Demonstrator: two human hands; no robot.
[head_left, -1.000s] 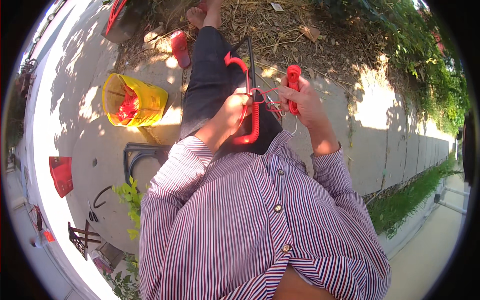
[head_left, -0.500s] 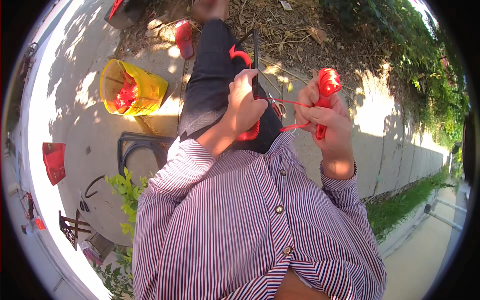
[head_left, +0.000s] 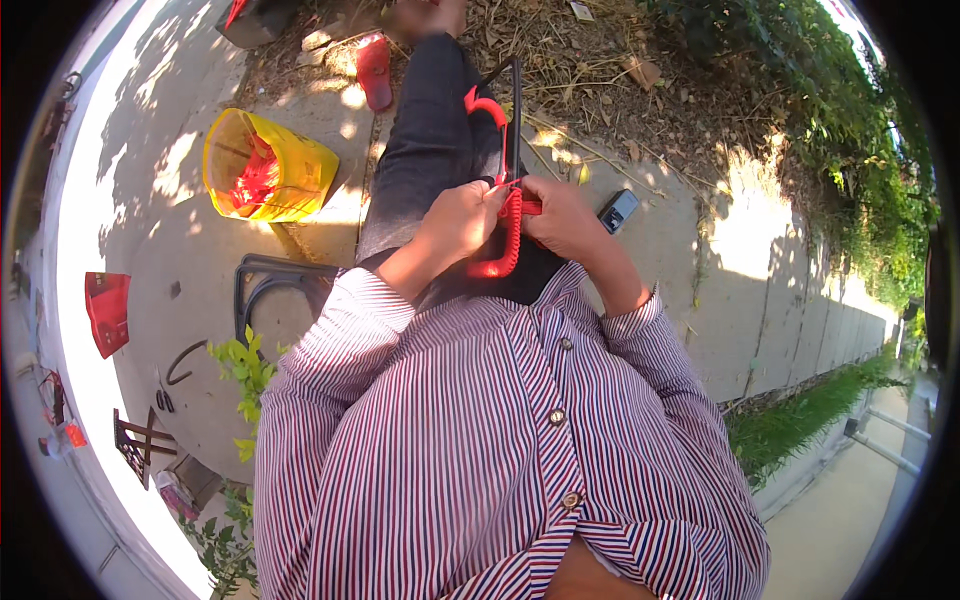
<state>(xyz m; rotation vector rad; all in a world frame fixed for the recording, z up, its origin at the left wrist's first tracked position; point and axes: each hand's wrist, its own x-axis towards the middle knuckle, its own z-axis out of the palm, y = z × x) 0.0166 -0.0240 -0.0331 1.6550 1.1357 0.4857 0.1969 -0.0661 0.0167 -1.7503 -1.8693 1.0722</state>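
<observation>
A thin dark frame (head_left: 515, 120) lies across my lap, one curved part of it wound in tight coils of red cord (head_left: 515, 235). My left hand (head_left: 462, 222) is closed around the frame at the upper end of the coils, thumb and fingers pinched together. Right beside it, my right hand (head_left: 572, 222) is closed on a bundle of red cord (head_left: 532, 208), most of which the fingers hide. The two hands nearly meet at the bar. Farther up, a red-wrapped hook-shaped end (head_left: 485, 108) rests over my dark trouser leg.
A yellow bucket (head_left: 322, 175) holding red cord stands at the left. Beside my leg lie another dark frame (head_left: 285, 265) and a red slipper (head_left: 374, 75). A phone-like grey device (head_left: 619, 211) lies right of my hand. Leafy plants (head_left: 850, 150) border the right.
My right hand has moved left with the cord bundle, up against the frame and my left hand. The left hand has shifted slightly down. The grey device shows now; the scissors are no longer visible.
</observation>
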